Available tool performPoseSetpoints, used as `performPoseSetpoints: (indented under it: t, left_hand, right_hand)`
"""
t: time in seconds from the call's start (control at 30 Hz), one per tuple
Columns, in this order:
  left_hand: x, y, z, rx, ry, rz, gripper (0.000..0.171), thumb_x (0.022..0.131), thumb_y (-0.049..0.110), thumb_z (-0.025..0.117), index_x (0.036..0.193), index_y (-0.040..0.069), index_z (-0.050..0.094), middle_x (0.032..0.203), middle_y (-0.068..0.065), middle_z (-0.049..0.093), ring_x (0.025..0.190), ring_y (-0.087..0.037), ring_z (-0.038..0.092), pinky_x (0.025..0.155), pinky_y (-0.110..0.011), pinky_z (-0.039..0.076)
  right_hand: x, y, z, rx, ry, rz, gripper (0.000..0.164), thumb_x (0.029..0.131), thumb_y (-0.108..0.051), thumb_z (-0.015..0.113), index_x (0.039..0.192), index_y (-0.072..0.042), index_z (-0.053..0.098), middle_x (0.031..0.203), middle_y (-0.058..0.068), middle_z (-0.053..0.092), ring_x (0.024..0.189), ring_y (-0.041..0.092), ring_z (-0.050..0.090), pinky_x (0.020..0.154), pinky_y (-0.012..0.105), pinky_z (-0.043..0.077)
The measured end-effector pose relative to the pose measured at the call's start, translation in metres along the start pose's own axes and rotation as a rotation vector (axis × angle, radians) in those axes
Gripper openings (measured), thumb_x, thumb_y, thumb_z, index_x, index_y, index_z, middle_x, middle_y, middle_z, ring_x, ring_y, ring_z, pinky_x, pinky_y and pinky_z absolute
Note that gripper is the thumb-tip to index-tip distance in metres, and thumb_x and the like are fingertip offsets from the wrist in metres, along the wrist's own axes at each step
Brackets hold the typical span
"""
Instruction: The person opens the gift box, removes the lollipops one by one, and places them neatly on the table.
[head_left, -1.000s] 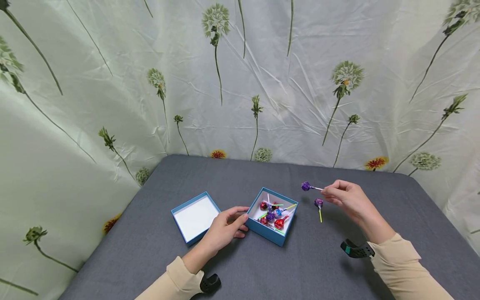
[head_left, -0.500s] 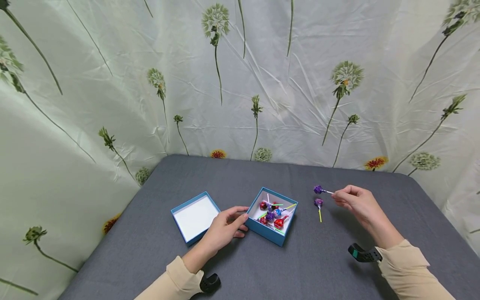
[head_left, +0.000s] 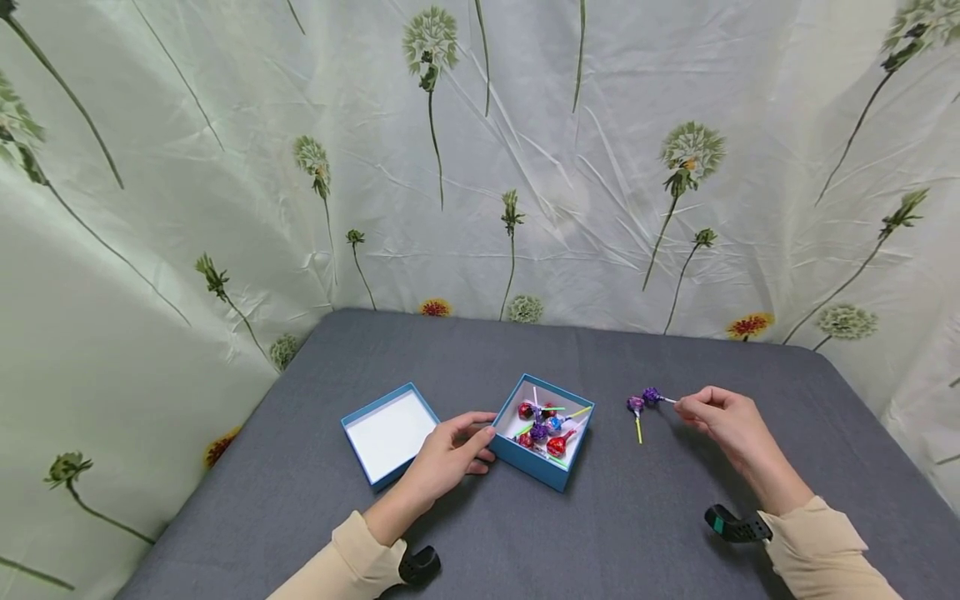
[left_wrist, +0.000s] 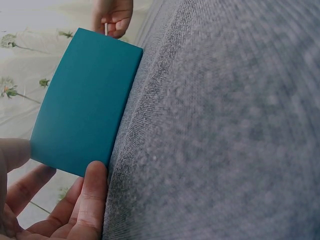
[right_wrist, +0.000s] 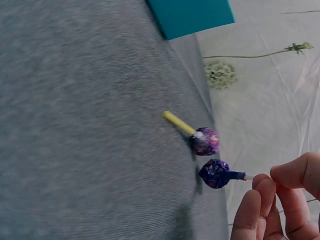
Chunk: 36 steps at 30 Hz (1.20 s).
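My left hand [head_left: 444, 458] holds the near left corner of an open blue box [head_left: 531, 465], thumb and fingertips against its walls. Several lollipops in red, purple and blue wrappers lie in the box, sticks pointing various ways. To the right, my right hand [head_left: 726, 423] pinches the white stick end of a purple lollipop [right_wrist: 215, 173], whose head hangs close over the table. Beside that head lies another purple lollipop [right_wrist: 205, 141] with a yellow stick; the two heads nearly meet in the head view.
Left of the box, the blue lid [head_left: 390, 433] lies with its white inside up, near my left forearm. The grey cloth-covered table [head_left: 600, 542] ends at the back against a white curtain [head_left: 585, 183] printed with dandelions.
My right hand has moved right and toward me, bringing the purple lollipop down beside the yellow-stick one. The left hand and box have stayed in place.
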<state>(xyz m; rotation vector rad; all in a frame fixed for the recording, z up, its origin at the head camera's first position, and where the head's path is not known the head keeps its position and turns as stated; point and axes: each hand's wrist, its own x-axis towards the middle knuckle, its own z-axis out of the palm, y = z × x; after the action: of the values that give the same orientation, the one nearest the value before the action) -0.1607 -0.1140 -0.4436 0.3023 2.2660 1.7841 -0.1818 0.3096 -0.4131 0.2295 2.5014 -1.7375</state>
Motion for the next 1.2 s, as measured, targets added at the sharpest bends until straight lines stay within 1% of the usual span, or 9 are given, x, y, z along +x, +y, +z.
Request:
performPoseSetpoints:
  t: [0.17,0.3,0.4,0.5,0.57,0.67,0.77,0.83,1.2]
  left_hand:
    - [0.001,-0.001,-0.001,-0.004,-0.002,-0.006,0.042,0.110,0.031,0.063,0.147,0.012,0.064,0.125,-0.016,0.074,0.097,-0.021,0.075,0.083,-0.039,0.068]
    - [0.003,-0.001,0.000,-0.008,0.000,-0.002,0.042,0.110,0.032,0.063,0.147,0.012,0.064,0.126,-0.016,0.074,0.098,-0.021,0.076,0.083,-0.039,0.068]
    - [0.002,-0.002,0.000,-0.006,0.001,-0.002,0.042,0.110,0.032,0.064,0.147,0.012,0.064,0.126,-0.017,0.074,0.098,-0.022,0.076,0.083,-0.039,0.068]
    - [0.000,-0.002,0.000,-0.004,-0.001,-0.005,0.043,0.110,0.032,0.063,0.147,0.010,0.063,0.127,-0.018,0.074,0.098,-0.022,0.076,0.084,-0.039,0.068]
    - [0.000,-0.002,0.000,-0.005,-0.002,-0.006,0.043,0.110,0.032,0.063,0.147,0.010,0.063,0.128,-0.018,0.074,0.098,-0.021,0.076,0.084,-0.039,0.068]
    - [0.000,-0.001,0.000,-0.005,-0.002,-0.001,0.043,0.110,0.032,0.063,0.147,0.010,0.063,0.128,-0.018,0.074,0.098,-0.021,0.075,0.084,-0.038,0.068]
    - [0.000,0.000,0.000,-0.005,0.001,0.002,0.043,0.110,0.032,0.063,0.147,0.010,0.064,0.127,-0.018,0.074,0.097,-0.021,0.075,0.083,-0.038,0.068]
    - [0.000,0.000,0.000,-0.007,0.002,0.002,0.042,0.110,0.031,0.063,0.147,0.010,0.064,0.126,-0.018,0.074,0.097,-0.021,0.075,0.083,-0.038,0.068]
    - [0.001,-0.002,-0.001,-0.015,-0.010,0.000,0.043,0.111,0.032,0.063,0.147,0.010,0.063,0.125,-0.017,0.074,0.098,-0.021,0.075,0.083,-0.038,0.068]
  right_hand:
    - [-0.004,0.006,0.002,-0.063,0.013,-0.012,0.018,0.104,-0.014,0.067,0.088,-0.016,0.074,0.084,-0.019,0.071,0.080,-0.002,0.068,0.076,0.018,0.057]
    - [-0.009,0.007,0.006,-0.134,0.031,-0.032,0.014,0.101,-0.011,0.067,0.089,-0.010,0.073,0.080,-0.015,0.071,0.076,-0.001,0.066,0.073,0.018,0.055]
    - [-0.012,0.010,0.010,-0.179,0.022,-0.036,0.011,0.099,-0.009,0.068,0.091,-0.004,0.073,0.079,-0.011,0.071,0.074,0.000,0.066,0.071,0.020,0.055]
    - [-0.014,0.012,0.014,-0.213,0.007,-0.037,0.013,0.098,-0.008,0.070,0.092,0.003,0.073,0.079,-0.009,0.071,0.072,0.001,0.065,0.068,0.021,0.056]
    - [-0.015,0.014,0.017,-0.236,0.005,-0.036,0.015,0.096,-0.009,0.072,0.093,0.005,0.073,0.078,-0.008,0.071,0.070,0.002,0.064,0.066,0.021,0.056]
    - [-0.016,0.014,0.020,-0.289,0.008,-0.041,0.017,0.095,-0.012,0.074,0.092,0.005,0.073,0.077,-0.007,0.069,0.068,0.006,0.063,0.063,0.023,0.053]
    - [-0.017,0.014,0.023,-0.338,0.014,-0.041,0.015,0.094,-0.014,0.076,0.089,0.000,0.074,0.077,-0.006,0.070,0.068,0.008,0.063,0.061,0.025,0.052]
    - [-0.018,0.013,0.025,-0.361,0.019,-0.050,0.015,0.094,-0.014,0.076,0.088,0.000,0.073,0.077,-0.004,0.071,0.068,0.009,0.064,0.061,0.025,0.051]
    - [-0.018,0.014,0.027,-0.406,0.017,-0.066,0.016,0.092,-0.014,0.078,0.086,0.000,0.072,0.073,-0.004,0.069,0.066,0.009,0.062,0.060,0.024,0.050]
